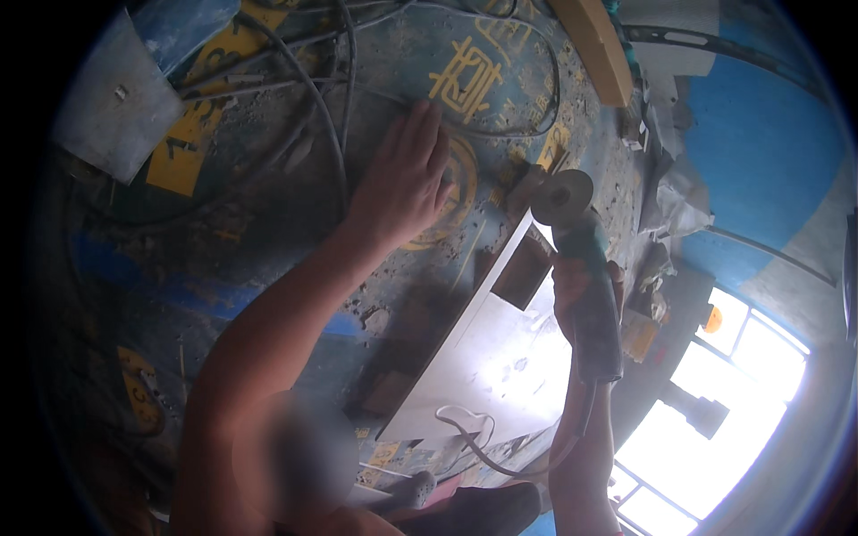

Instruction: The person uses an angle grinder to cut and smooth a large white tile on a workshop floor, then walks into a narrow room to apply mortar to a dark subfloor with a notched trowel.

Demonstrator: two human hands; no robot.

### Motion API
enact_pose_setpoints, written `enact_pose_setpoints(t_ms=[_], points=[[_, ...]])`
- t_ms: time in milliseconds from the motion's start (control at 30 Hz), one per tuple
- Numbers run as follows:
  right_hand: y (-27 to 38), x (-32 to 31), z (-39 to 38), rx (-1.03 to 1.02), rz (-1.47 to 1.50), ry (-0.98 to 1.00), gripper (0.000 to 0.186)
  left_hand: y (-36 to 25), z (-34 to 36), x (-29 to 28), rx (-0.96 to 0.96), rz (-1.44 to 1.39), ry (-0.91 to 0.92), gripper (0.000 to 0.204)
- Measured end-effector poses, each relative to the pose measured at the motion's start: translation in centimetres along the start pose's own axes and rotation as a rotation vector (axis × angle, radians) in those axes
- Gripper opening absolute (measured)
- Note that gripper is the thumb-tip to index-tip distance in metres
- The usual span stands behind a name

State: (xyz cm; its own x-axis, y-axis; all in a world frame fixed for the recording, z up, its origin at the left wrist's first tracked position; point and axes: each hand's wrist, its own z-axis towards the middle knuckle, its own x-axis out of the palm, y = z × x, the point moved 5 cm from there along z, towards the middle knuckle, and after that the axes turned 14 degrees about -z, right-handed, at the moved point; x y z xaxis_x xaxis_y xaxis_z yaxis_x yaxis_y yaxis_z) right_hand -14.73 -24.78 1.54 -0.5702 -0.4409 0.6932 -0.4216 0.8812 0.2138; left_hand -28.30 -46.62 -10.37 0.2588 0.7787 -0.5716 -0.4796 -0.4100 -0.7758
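My right hand [572, 295] is wrapped round the body of an angle grinder [597, 330]. The grinder's round pale disc [563, 198] points away from me, just beyond the far corner of a glossy white panel [478, 366]. A rectangular opening is cut near that far end of the panel. Whether the disc touches anything, I cannot tell. From the grinder's rear a cord [523, 469] loops over the panel's near end. My left hand [402, 179] reaches forward over the dark printed sheeting [447, 214], holding nothing, fingers stretched out, left of the panel.
Dark cables [313, 85] snake across the far left of the dusty sheeting. A grey metal plate [116, 107] lies there too. Far right are a long brown strip [594, 49] and crumpled clear plastic [675, 201]. A bright window [715, 393] glares at right.
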Motion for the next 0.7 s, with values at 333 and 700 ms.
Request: enact_pose_setpoints(t_ms=[333,700], points=[[-1.1,-0.1,-0.4,0.049,0.063,-0.033,0.064,0.0,-0.2,0.1,-0.003,0.026,0.018,0.067],[-3.9,-0.8,-1.8,0.048,0.125,-0.017,0.066,0.1,-0.3,0.5,0.019,0.049,-0.007,0.067]])
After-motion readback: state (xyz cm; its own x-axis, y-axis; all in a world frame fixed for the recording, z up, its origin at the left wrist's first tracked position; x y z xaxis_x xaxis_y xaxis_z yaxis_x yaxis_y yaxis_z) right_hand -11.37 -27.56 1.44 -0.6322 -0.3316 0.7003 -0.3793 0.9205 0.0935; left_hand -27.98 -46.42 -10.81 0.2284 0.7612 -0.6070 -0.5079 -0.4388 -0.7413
